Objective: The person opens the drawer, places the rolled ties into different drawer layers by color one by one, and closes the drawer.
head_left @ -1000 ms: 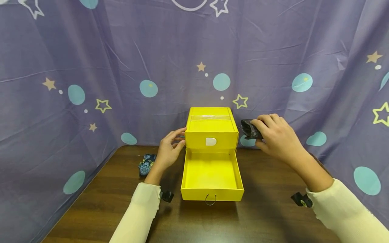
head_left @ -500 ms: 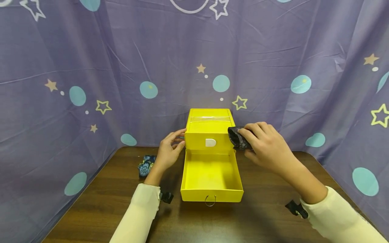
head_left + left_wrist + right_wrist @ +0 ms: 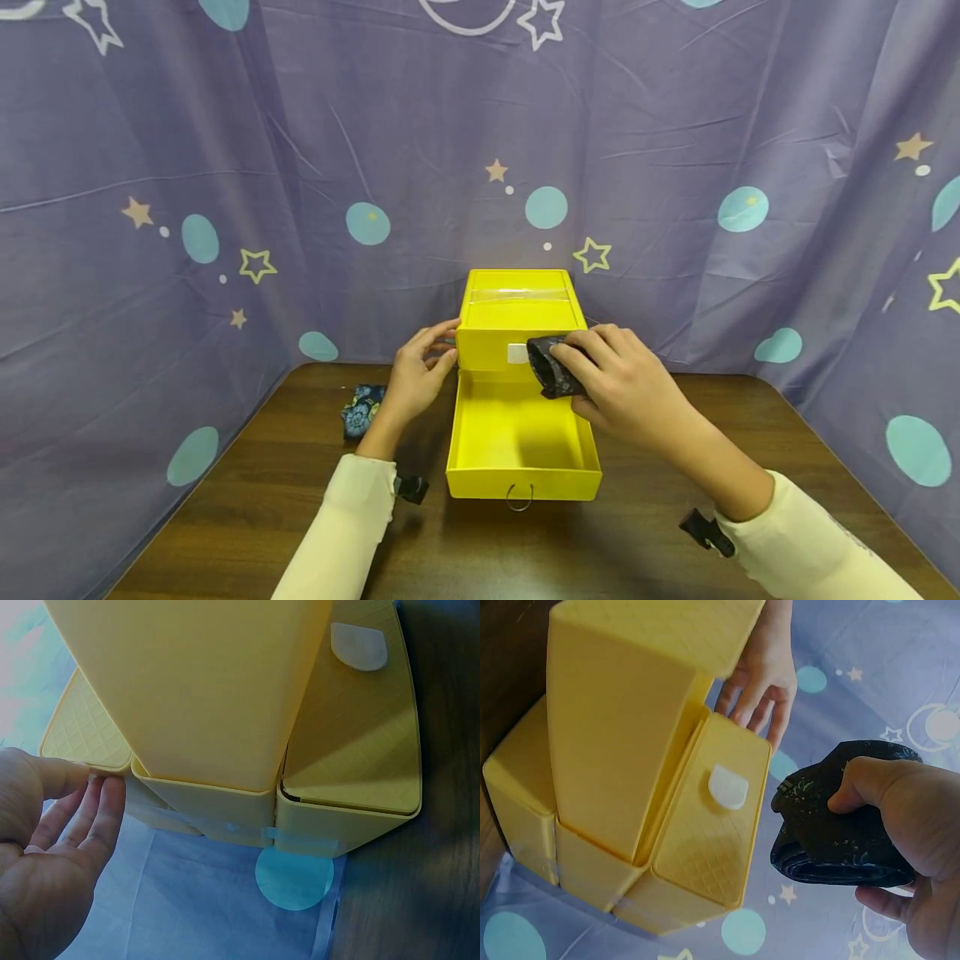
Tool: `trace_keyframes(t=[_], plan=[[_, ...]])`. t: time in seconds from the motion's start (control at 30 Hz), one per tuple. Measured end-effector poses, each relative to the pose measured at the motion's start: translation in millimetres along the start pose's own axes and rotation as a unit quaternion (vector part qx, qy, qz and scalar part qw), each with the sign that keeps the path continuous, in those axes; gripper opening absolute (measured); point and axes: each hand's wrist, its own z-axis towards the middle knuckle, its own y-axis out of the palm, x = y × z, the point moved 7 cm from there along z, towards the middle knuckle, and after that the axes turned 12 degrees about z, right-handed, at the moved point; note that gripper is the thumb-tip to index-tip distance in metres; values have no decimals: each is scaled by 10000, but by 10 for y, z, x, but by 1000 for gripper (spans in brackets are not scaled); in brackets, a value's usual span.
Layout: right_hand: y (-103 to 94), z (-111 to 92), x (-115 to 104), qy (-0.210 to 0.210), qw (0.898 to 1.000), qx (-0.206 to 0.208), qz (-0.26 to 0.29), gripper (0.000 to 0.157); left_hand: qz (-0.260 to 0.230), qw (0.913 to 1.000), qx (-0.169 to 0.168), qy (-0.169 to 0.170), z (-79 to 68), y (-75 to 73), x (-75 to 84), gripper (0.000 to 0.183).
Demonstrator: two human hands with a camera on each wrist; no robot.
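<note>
My right hand (image 3: 622,375) grips a folded black patterned cloth (image 3: 832,817) between thumb and fingers, above the open drawer (image 3: 517,429). The cloth is rolled into a bundle, its layered end facing left in the head view. In the right wrist view it appears beside the upper drawer front. The yellow drawer unit (image 3: 521,300) has three tiers, with the middle drawer pulled out and its visible floor bare. My left hand (image 3: 416,371) touches the unit's upper left side, fingers extended and thumb at the front edge. A blue floral folded cloth (image 3: 362,410) lies on the table behind my left wrist.
The unit stands on a dark wooden table (image 3: 247,500), close to a purple curtain (image 3: 420,133) with stars and dots. A white tab (image 3: 517,353) marks the top drawer's front. A thin metal ring pull (image 3: 518,498) hangs on the open drawer.
My right hand has carried the black cloth leftward and down, from the right of the unit to over the open drawer. My left hand has kept its place at the unit's side.
</note>
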Motion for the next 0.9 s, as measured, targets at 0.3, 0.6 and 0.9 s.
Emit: trace_keyframes(t=[0.3,0.6,0.9], plan=[[209,-9,-112,-125,9998,-132,104,51,-71,10000,14,20,5,15,-17,44],[438,-52,-142,45,9987,-471,164,57,-62,10000,4,26,3,10,-4,44],[786,-152,-54,271,9951,-906,290,60,-70,10000,-28,-19,-8,20,-40,44]])
